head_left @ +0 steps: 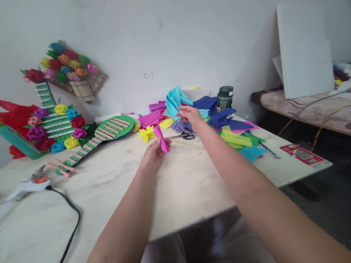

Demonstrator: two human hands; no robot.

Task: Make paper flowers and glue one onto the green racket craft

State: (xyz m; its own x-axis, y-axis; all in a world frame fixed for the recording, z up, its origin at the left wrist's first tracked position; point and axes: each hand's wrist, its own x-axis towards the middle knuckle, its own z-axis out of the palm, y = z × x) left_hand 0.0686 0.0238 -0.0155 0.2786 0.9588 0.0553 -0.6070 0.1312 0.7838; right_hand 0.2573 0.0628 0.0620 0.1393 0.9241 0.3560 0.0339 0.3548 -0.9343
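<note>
My left hand (153, 153) pinches a folded strip of magenta crepe paper (162, 139) above the table. Farther forward and to the right, my right hand (191, 116) is raised with thumb and fingertips together; whatever it pinches, if anything, is too small to make out. Behind its fingertips is a bunched light blue crepe paper sheet (174, 100). Between and beyond the hands lie scissors (188, 135) with dark handles, a tangle of purple yarn (181, 126) and a yellow paper flower (146, 134).
Paper pieces (235, 138) in several colours cover the table's right part, near a dark green bottle (224, 97). To the left lie a green guitar-shaped craft (114, 128), a power strip (28, 187) and a black cord (73, 205). A flower-decorated craft (57, 124) leans at the wall.
</note>
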